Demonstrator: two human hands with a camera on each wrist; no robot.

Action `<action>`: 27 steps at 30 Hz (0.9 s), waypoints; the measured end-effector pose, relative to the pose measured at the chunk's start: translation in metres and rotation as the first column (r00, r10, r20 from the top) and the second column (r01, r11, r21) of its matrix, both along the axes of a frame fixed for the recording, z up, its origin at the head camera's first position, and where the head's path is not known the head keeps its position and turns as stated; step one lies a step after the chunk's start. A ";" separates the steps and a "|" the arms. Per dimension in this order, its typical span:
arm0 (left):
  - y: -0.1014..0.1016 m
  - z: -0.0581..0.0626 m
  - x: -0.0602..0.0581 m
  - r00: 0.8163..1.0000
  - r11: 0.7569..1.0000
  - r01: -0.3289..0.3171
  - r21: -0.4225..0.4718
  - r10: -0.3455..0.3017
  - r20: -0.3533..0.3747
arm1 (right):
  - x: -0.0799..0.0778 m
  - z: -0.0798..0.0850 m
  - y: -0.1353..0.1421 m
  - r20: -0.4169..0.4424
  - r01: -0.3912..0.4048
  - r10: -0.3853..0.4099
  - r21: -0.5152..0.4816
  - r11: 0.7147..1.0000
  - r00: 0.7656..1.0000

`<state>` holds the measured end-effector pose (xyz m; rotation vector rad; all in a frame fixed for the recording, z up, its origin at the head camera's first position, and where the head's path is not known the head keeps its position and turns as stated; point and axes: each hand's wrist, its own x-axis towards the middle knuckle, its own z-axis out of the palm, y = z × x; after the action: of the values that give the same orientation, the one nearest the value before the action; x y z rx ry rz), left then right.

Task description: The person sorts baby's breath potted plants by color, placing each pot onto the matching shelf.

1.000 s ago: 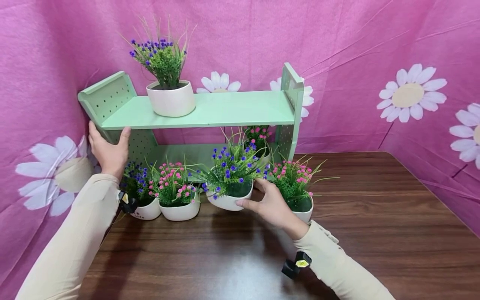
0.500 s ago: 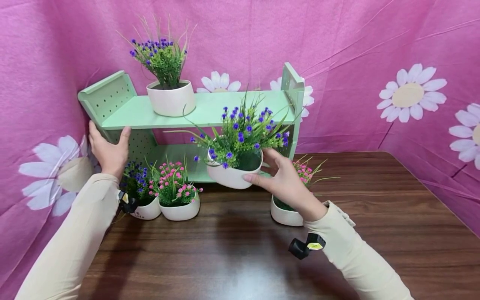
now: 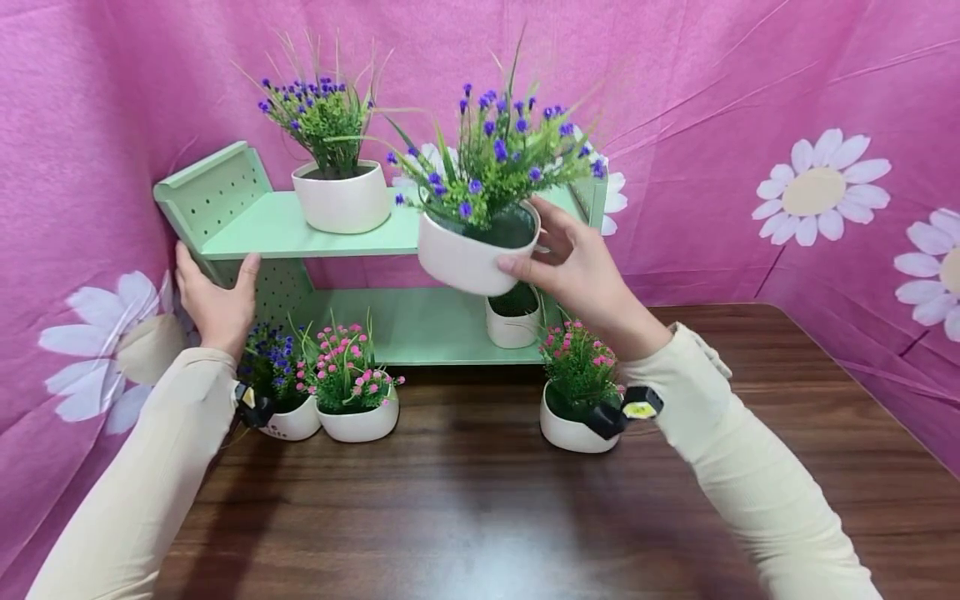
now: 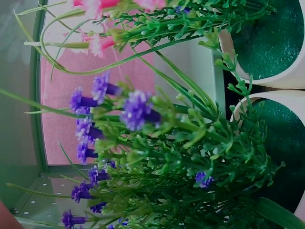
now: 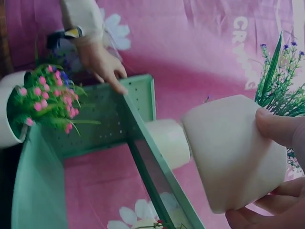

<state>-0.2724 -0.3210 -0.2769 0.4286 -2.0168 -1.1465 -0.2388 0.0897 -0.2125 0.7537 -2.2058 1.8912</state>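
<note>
My right hand (image 3: 592, 271) holds a white flowerpot (image 3: 467, 260) of purple flowers by its right side, thumb on the front and fingers behind. The pot is raised in front of the upper board of a green two-tier shelf (image 3: 262, 229). In the right wrist view its base and smooth wall face the camera. My left hand (image 3: 217, 307) rests spread against the shelf's left side, thumb up by the front edge. Another white pot with purple flowers (image 3: 341, 200) stands on the upper board, left of the held one. A further white pot (image 3: 513, 325) sits on the lower board, its flowers hidden.
On the wooden table (image 3: 420, 517) before the shelf stand a purple-flowered pot (image 3: 294, 421) and a pink-flowered pot (image 3: 360, 421) side by side at left. Another pink-flowered pot (image 3: 570, 429) stands at right, under my forearm. A pink daisy-print cloth (image 3: 690, 100) hangs behind.
My right hand has lifted the purple-flowered pot from low in front of the shelf up to the height of its upper board. The left hand has stayed at the shelf's side.
</note>
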 end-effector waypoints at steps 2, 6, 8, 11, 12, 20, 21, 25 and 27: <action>0.000 0.000 0.000 1.000 1.000 -0.004 -0.003 0.004 0.003 | -0.009 0.009 -0.003 0.005 0.015 -0.015 0.014 1.000 1.000; -0.001 0.000 0.000 1.000 1.000 -0.004 -0.005 0.004 0.009 | -0.030 0.021 -0.011 0.019 0.029 -0.030 0.052 0.998 0.999; -0.001 0.000 0.000 1.000 1.000 -0.004 -0.008 0.004 0.009 | -0.039 0.024 -0.015 0.037 0.025 -0.027 0.065 0.998 0.999; -0.001 0.000 0.001 1.000 1.000 -0.002 -0.009 0.003 0.008 | -0.051 0.026 -0.022 0.062 0.013 -0.018 0.080 0.997 0.998; -0.001 0.001 0.001 1.000 1.000 -0.002 -0.011 0.002 0.009 | -0.055 0.027 -0.024 0.070 0.009 -0.014 0.081 0.997 0.997; 0.000 0.000 0.001 1.000 1.000 -0.005 -0.010 0.005 0.012 | -0.072 0.025 -0.035 0.149 -0.022 0.019 0.014 1.000 0.989; 0.000 0.000 0.001 1.000 1.000 -0.008 -0.010 0.008 0.010 | -0.073 0.025 -0.036 0.153 -0.020 0.017 0.018 1.000 0.988; 0.000 0.000 0.000 1.000 1.000 -0.013 -0.012 0.013 0.006 | -0.077 0.028 -0.038 0.162 -0.011 0.004 0.043 0.999 0.987; 0.000 0.001 0.001 1.000 1.000 -0.011 -0.015 0.011 0.005 | -0.079 0.028 -0.039 0.166 -0.008 -0.003 0.060 0.998 0.986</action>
<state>-0.2718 -0.3212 -0.2763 0.4348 -2.0240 -1.1235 -0.3180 0.0504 -0.1840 0.6288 -2.3709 1.9622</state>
